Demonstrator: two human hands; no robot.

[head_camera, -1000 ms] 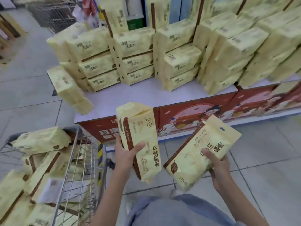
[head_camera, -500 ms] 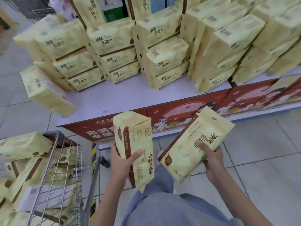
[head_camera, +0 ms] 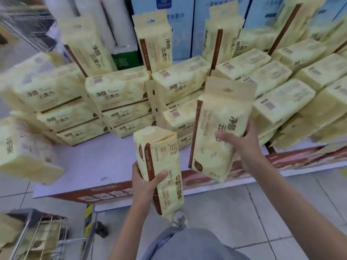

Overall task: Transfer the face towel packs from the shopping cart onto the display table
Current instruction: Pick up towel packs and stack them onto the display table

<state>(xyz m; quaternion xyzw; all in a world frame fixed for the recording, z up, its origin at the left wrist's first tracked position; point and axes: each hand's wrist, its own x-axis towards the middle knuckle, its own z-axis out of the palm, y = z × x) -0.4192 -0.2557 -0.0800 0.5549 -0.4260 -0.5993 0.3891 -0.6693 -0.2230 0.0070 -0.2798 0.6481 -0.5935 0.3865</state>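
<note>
Face towel packs [head_camera: 116, 94], pale yellow with brown stripes, cover most of the display table [head_camera: 90, 162] in front of me. Flat stacks line its back half, a few packs stand upright behind them, and a sloping heap fills its right end. Only the near left part of the table top is bare. Behind the table stand tall blue cartons [head_camera: 212, 25] and, to their left, white rolls [head_camera: 97, 21]. The shopping cart [head_camera: 47, 239] sits on the tiled floor below the table's near left corner, with more yellow packs in its wire basket. One loose pack [head_camera: 24, 154] juts past the table's left edge.

I hold two packs at the table's front edge. The right pack [head_camera: 217, 132] is upright over the table top, in front of the stacks. My right hand [head_camera: 242, 145] grips it, thumb across its face and fingers curled round its far side. The left pack [head_camera: 161, 166] tilts over the front edge, lower and nearer to me. My left hand [head_camera: 144, 186] clasps its middle, thumb on the front. Below the table's edge my shoe [head_camera: 179, 218] shows on the floor.
</note>
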